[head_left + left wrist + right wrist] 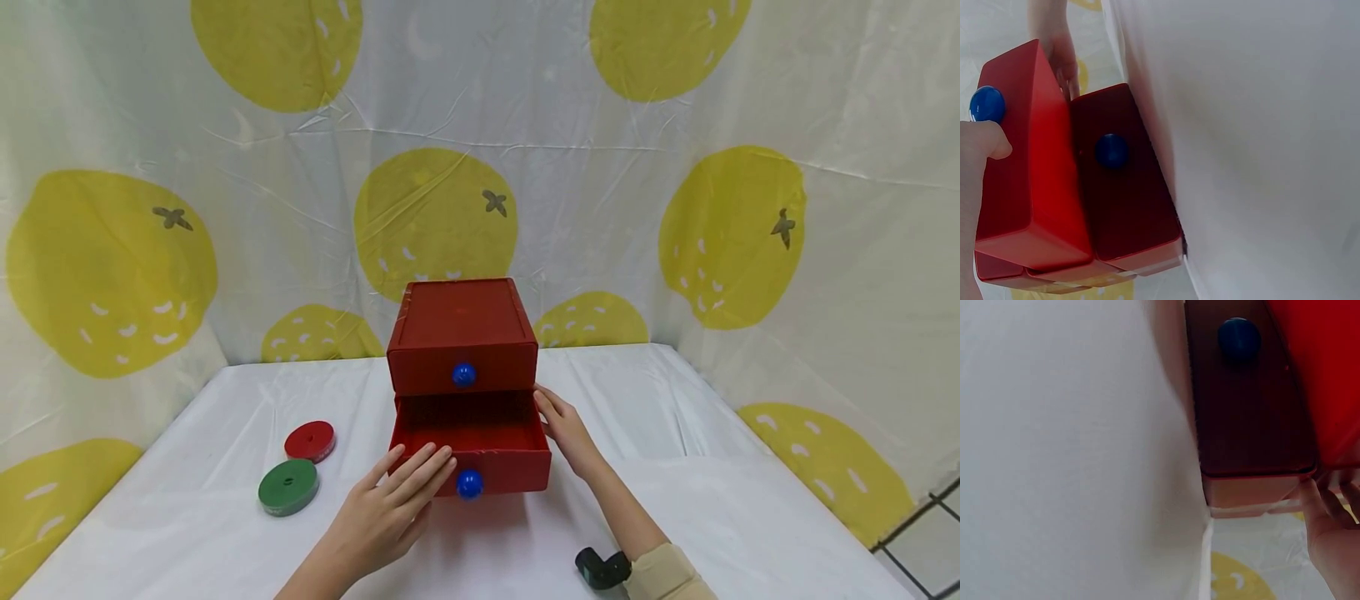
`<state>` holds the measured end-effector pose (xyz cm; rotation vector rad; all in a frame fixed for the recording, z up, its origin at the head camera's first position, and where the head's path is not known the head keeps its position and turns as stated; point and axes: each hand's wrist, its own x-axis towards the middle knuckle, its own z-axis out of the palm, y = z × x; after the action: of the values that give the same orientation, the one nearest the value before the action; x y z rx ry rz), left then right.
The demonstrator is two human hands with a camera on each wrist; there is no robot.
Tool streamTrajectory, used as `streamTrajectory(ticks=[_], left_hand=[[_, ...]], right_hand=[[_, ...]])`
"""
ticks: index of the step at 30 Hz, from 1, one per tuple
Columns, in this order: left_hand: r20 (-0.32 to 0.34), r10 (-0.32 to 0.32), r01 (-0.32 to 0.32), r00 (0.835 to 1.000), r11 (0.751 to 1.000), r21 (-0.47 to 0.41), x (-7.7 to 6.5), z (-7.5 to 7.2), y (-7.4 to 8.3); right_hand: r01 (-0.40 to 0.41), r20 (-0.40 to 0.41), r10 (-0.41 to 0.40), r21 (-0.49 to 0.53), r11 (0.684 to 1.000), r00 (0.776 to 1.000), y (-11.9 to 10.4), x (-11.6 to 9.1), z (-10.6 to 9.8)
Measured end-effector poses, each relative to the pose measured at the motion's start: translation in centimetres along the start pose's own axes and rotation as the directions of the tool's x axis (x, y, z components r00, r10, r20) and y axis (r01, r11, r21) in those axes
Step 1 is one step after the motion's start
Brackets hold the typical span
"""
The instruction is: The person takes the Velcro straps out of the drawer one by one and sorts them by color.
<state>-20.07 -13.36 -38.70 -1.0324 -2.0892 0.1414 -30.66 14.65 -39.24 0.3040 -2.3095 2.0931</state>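
A red drawer chest (461, 312) with blue knobs stands on the white-covered table. In the head view its upper drawer (420, 372) is closed and the drawer below it (517, 471) is pulled out, showing a bare red inside. A lower closed drawer (1141, 212) with its own knob appears in the left wrist view. My left hand (386, 508) lies with extended fingers against the pulled-out drawer's front, left of its blue knob (470, 484); the thumb is near the knob in the left wrist view. My right hand (564, 425) touches the chest's right side with its fingertips.
Left of the chest lie a red roll (311, 440) and a green roll (288, 487) of flat band. A black object (602, 569) sits by my right wrist. Behind the table (675, 517) hangs a lemon-patterned curtain (525, 100).
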Motion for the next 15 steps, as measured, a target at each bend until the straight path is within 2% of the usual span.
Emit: streamTrajectory(ticks=[6, 15], left_hand=[[0.040, -0.007, 0.006, 0.999, 1.000, 0.026, 0.14, -0.12, 0.01], [0.012, -0.006, 0.006, 1.000, 1.000, 0.013, 0.07, -0.01, -0.01]], right_hand=[[0.010, 0.006, -0.010, -0.004, 1.000, 1.000, -0.07, 0.03, -0.14], [0.004, 0.013, -0.004, 0.008, 1.000, 1.000, -0.06, -0.09, -0.03]])
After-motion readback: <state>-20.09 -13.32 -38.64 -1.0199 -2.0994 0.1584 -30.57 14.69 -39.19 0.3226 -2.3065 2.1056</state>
